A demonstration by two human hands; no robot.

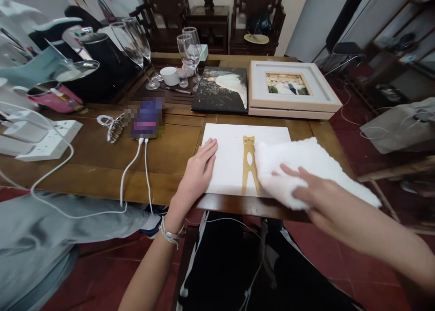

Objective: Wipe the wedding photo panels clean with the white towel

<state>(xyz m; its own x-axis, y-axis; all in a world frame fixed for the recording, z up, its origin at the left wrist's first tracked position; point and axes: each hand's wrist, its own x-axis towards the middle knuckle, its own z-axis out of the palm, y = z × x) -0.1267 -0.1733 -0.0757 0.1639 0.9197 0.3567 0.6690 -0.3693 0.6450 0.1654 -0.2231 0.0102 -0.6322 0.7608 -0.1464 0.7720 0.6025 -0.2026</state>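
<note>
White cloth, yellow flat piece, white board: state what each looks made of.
White cloth: a soft, fluffy textile, perhaps towelling or thick fibrous paper, with a matte nap and a ragged edge. Yellow flat piece: seemingly translucent amber plastic or resin, smooth, with cut-out holes. White board: rigid and matte, possibly card or canvas, lying flat with crisp edges.

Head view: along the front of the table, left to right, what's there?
White power strip → hair claw → phone on two white cables → left hand, flat on the white board → gold cat-shaped clip → white cloth with the right hand on it.
</note>
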